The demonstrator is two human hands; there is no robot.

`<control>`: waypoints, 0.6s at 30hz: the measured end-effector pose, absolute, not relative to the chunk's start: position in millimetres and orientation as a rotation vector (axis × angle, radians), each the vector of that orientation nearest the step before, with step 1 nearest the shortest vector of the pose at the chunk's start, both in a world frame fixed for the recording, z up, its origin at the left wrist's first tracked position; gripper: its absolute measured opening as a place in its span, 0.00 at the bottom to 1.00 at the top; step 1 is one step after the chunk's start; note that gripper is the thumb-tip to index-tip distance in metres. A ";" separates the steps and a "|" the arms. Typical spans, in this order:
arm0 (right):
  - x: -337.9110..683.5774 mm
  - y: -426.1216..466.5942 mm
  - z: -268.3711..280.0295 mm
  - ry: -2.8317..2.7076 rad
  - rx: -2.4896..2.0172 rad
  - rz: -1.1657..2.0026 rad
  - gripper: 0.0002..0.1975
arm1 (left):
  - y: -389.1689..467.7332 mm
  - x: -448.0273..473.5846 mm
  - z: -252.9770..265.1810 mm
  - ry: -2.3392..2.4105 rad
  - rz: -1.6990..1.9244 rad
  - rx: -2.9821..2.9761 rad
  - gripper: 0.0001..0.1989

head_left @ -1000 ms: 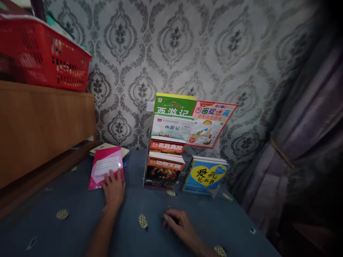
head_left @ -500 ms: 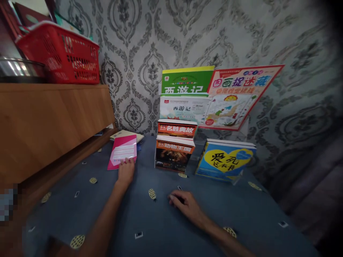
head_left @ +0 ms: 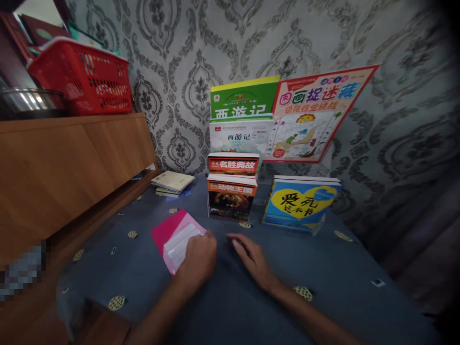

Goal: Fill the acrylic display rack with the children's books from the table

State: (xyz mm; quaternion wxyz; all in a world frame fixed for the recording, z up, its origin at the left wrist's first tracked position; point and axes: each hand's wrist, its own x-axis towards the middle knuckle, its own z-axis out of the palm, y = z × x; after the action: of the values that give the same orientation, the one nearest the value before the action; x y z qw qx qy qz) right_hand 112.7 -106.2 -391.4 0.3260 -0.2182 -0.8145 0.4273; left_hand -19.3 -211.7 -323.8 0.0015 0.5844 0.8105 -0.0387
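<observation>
In front of the lion-cover book (head_left: 231, 203) and to its left is the pink book (head_left: 174, 239), stretching leftward from the left hand (head_left: 201, 254), which pinches its near right edge. The right hand (head_left: 255, 261), directly in front of the lion-cover book, has loosely bent fingers, thumb parted from them.

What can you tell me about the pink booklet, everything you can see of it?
The pink booklet looks thin and papery, perhaps with a slightly glossy cover. The visible face is deep pink with a paler pink panel, which carries whitish bands; any print there is too blurred to read. It appears closed and sits askew, in front of the small pile of books. Of the hands, only the left hand touches it, gripping its near right edge. Whether it also touches the dark cloth is unclear.
</observation>
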 end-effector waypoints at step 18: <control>109.9 -108.9 -424.2 -2.792 -0.540 0.374 0.29 | -192.6 -100.7 -391.0 2.239 0.192 2.070 0.30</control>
State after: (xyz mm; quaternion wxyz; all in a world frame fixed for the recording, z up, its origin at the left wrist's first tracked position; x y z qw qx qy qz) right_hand 109.9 -108.9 -424.2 0.1361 -0.1865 -0.9644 0.1290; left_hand -100.7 -192.6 -391.0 0.0430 0.6769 0.7321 0.0627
